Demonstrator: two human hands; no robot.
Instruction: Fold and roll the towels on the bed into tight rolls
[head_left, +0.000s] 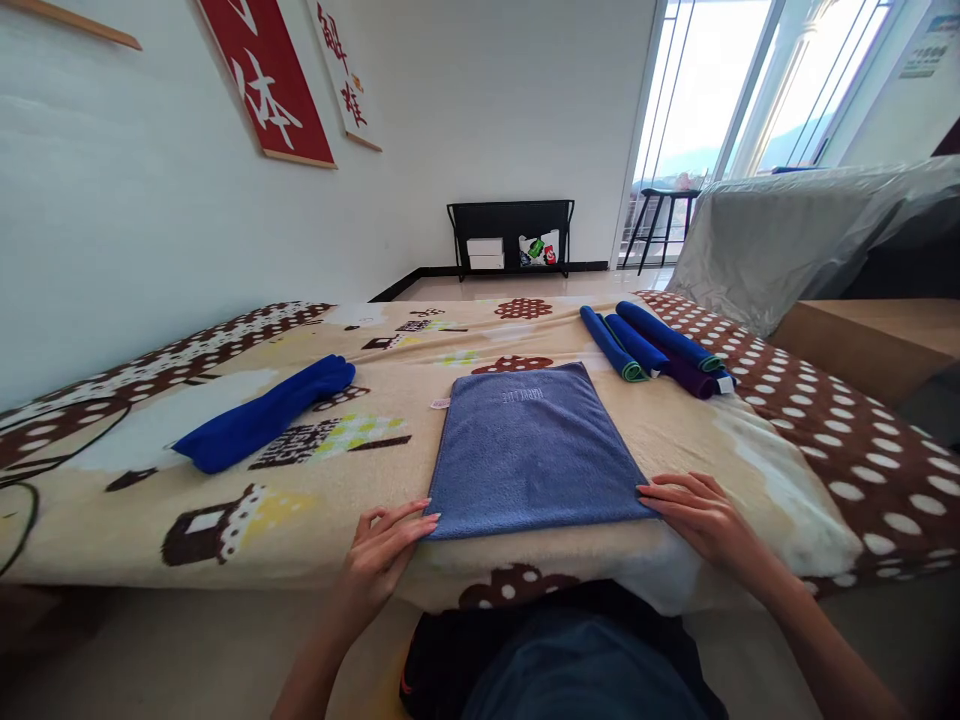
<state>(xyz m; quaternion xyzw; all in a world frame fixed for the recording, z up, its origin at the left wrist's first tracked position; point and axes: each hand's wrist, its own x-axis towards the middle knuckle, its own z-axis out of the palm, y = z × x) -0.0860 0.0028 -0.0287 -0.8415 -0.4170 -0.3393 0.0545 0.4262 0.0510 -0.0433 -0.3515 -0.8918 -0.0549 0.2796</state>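
A grey-blue towel [525, 455] lies spread flat in front of me, with "HAPPY LIFE" lettering near its far edge and a small white tag at its left side. My left hand [386, 548] pinches the near left corner. At the near right corner, my right hand [694, 510] has its fingers closed on the fabric, the thumb mostly hidden. Off to the left is a loosely bunched bright blue cloth [266, 415]. Several rolled towels [634, 345], blue and purple, lie together at the right, beyond my right hand.
A cream patterned blanket [390, 470] with brown dotted borders covers the surface under the towels. Beyond it stands a black rack [510, 240] holding white boxes. A plastic-covered piece of furniture [795, 230] and a cardboard box [870, 345] are at the right.
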